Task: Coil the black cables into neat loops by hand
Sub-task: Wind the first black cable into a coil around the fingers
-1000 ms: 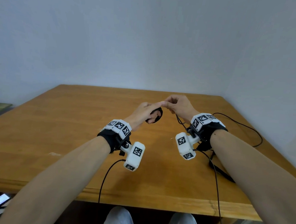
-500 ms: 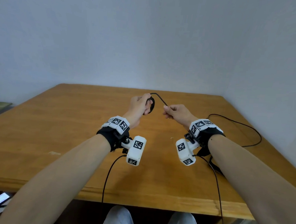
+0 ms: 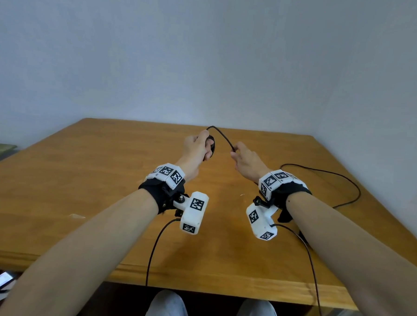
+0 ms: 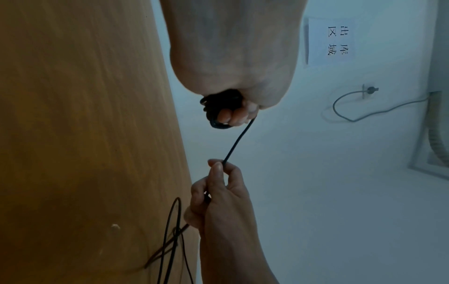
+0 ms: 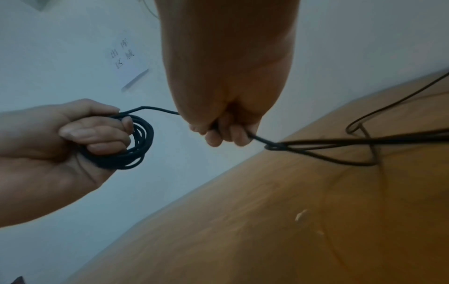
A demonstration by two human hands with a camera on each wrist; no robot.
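Above the surface [image 3: 79, 199], left hand [image 3: 195, 147] fingers curl thru the coil [image 5: 131, 146] to keep loops stacked; right hand [image 3: 247, 163], just beside coil, pinches the black cable [image 4: 237, 142] w/ thumb + forefinger, prob. feeding next loop. Slack trails on surface.

Wooden table [image 3: 79, 199]; paper sign [image 4: 337, 38] on wall; grey cord [image 4: 364, 115] at wall socket [image 4: 369, 90]

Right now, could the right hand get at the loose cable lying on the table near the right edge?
Probably yes. The loose cable lies in the open on the wooden table, nothing over it, just beyond the right hand. But that hand pinches the cable strand running to the left hand's coil, so it must let go first.
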